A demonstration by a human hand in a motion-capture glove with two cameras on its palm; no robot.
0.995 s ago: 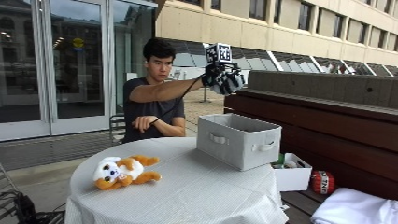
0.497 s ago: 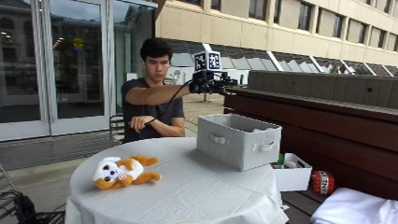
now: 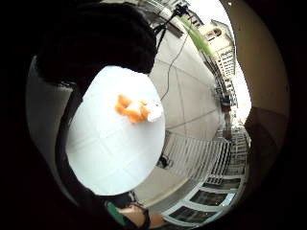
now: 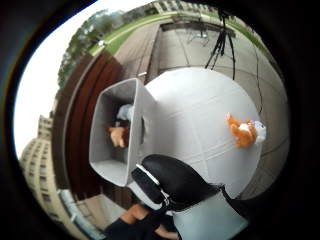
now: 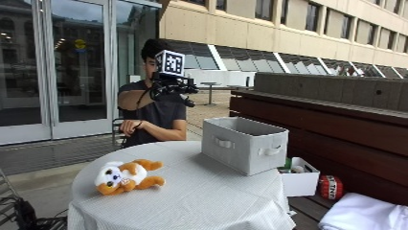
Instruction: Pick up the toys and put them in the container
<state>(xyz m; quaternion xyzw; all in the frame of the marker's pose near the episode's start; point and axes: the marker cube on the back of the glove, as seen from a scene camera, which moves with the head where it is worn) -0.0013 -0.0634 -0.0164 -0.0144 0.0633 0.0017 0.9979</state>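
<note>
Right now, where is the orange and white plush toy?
In the outside view the plush toy lies on the round table, apart from the grey container.

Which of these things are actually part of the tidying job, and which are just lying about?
Job: orange plush toy on the table; grey container; toys inside it; gloved right hand.

Lying about: small white box, red ball, white cloth.

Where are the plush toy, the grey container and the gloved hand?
orange-and-white plush toy [image 5: 127, 176], outside view, on its body.
grey fabric container [image 5: 245, 144], outside view, on its front wall.
gloved right hand [image 5: 171, 87], outside view, on its middle, raised above the table.
</note>
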